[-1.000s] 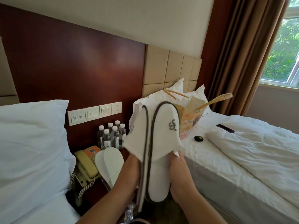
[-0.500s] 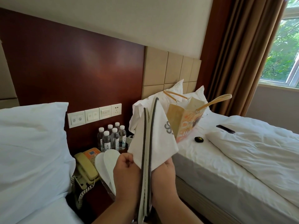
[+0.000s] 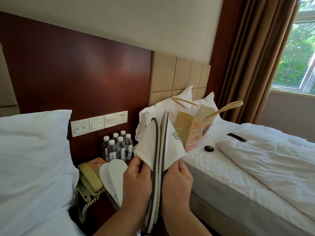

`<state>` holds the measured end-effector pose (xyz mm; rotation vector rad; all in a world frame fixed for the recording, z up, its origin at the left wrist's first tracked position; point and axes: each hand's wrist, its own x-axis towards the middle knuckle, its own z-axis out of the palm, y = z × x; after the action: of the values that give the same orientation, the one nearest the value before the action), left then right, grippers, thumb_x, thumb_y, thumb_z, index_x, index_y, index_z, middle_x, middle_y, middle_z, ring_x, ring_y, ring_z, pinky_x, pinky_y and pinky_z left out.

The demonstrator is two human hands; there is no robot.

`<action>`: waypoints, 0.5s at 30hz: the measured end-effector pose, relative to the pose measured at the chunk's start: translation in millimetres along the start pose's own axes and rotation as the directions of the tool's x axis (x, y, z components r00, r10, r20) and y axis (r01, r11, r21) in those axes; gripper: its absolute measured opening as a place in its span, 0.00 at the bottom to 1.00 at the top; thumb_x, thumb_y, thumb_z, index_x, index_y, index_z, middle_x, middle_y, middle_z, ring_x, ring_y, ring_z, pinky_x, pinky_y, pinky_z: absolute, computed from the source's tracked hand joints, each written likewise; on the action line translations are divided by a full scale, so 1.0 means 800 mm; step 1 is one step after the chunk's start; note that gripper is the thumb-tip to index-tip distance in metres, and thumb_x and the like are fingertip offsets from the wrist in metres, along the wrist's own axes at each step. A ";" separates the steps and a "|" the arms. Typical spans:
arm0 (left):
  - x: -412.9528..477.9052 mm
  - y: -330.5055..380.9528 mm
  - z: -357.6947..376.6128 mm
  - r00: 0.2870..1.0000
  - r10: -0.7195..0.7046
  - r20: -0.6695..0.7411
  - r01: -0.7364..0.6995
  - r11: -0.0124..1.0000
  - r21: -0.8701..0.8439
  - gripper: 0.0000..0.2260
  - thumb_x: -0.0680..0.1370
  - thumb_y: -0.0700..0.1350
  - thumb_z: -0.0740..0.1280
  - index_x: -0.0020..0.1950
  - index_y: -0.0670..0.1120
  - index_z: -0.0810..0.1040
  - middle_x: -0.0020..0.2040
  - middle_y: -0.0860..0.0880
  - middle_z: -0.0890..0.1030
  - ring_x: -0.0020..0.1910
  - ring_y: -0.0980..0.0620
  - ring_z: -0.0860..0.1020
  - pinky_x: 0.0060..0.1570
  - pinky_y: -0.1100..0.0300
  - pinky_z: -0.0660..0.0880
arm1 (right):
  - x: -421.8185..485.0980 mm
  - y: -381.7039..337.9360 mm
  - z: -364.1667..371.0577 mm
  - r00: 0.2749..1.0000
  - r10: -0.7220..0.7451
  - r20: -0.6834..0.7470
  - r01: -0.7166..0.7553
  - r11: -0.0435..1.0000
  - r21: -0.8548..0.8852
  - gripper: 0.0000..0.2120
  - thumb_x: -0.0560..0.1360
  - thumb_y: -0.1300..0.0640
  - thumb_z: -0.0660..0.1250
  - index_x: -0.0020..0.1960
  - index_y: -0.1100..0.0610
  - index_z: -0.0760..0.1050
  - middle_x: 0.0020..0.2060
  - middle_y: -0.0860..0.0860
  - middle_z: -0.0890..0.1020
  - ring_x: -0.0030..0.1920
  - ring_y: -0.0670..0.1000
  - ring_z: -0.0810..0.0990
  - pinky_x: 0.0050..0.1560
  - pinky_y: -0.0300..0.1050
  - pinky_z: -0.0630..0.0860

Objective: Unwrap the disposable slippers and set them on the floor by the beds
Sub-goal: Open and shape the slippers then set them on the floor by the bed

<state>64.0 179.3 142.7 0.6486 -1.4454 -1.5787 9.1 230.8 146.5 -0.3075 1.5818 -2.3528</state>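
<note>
The slippers [image 3: 157,159] have swung edge-on since a second ago, soles pressed together and toes at 12 o'clock, held in the air with the bed [image 3: 238,181] at 3 o'clock. They are white fabric with grey rims. The left hand [image 3: 138,181] and right hand [image 3: 177,183] each clasp one slipper. The grey logo is half hidden, and the heels vanish behind the wrists at 6 o'clock.

Left forearm [image 3: 119,222] and right forearm [image 3: 186,223] were bare. Both rose from the bottom edge and converged toward frame centre. Left hand [image 3: 137,182] was raised with its back to the camera, fingers curled, and it pinched the left face of the slippers [image 3: 146,147] at fingertip height. Right hand [image 3: 177,182] was level with it, fingers curled against the right face of the pair. The hands did not touch each other; only the upright pair lay between them. Wrists were roughly straight.
</note>
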 end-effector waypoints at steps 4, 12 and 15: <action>0.002 0.005 -0.003 0.994 -0.035 0.101 0.038 0.999 -0.028 0.10 0.83 0.48 0.62 0.56 0.60 0.82 0.46 0.48 0.87 0.44 0.45 0.85 0.43 0.49 0.83 | -0.002 -0.006 0.003 0.993 -0.086 0.082 0.092 0.993 -0.070 0.13 0.78 0.62 0.63 0.47 0.49 0.84 0.38 0.50 0.86 0.35 0.48 0.81 0.35 0.41 0.78; 0.021 0.012 -0.013 0.986 0.007 0.167 -0.032 0.989 0.144 0.14 0.83 0.44 0.58 0.51 0.63 0.76 0.36 0.62 0.83 0.34 0.69 0.79 0.31 0.75 0.72 | 0.012 -0.029 0.005 0.931 -0.114 0.348 0.201 0.954 -0.224 0.18 0.73 0.64 0.56 0.50 0.47 0.81 0.41 0.48 0.85 0.41 0.45 0.84 0.37 0.37 0.80; 0.036 0.010 -0.023 0.975 0.051 0.218 -0.119 0.943 0.309 0.12 0.81 0.36 0.58 0.55 0.45 0.79 0.39 0.53 0.84 0.36 0.59 0.80 0.33 0.69 0.75 | 0.024 -0.042 -0.003 0.911 -0.072 0.407 0.259 0.868 -0.425 0.16 0.70 0.65 0.57 0.47 0.49 0.78 0.40 0.48 0.84 0.40 0.43 0.82 0.35 0.33 0.79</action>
<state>67.9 145.8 151.7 0.6089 -1.8869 -1.3862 -13.3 237.9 176.8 -0.9828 1.9593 -1.8214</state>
